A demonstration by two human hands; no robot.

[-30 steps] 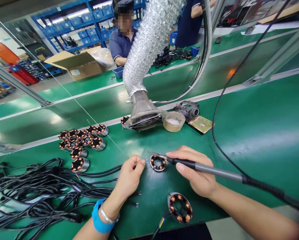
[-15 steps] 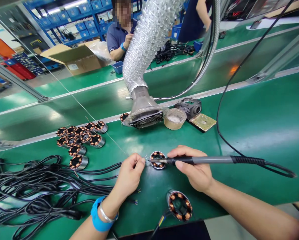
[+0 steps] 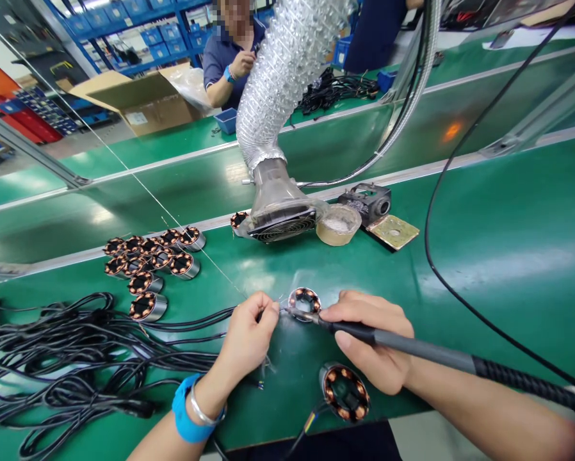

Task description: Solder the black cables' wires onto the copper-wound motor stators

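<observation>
My left hand (image 3: 249, 333) is closed in a pinch at a thin silvery wire (image 3: 172, 216) that slants down from the upper left. Fine wire ends show at its fingertips. A soldering iron (image 3: 426, 351) is gripped in my right hand (image 3: 376, 342), its tip pointing left to those wire ends. Behind the tip lies a small motor stator (image 3: 305, 292) with copper windings, and faint smoke rises over it. Closer to me, a second stator (image 3: 326, 387) lies tilted, with a black cable (image 3: 294, 445) and coloured leads beside it. My fingers hide the exact joint.
Several stators (image 3: 148, 307) stand grouped at the left, beyond a tangle of black cables (image 3: 76, 358). A fume extractor hood (image 3: 280, 198) on a foil duct hangs ahead. Near it are a round tub (image 3: 338, 230) and an iron stand (image 3: 374, 202). A co-worker (image 3: 220, 77) is across the bench.
The soldering iron's handle has swung down toward me at its right end, and my right hand has turned with it. Smoke now shows near the tip. My left hand stays nearly in place.
</observation>
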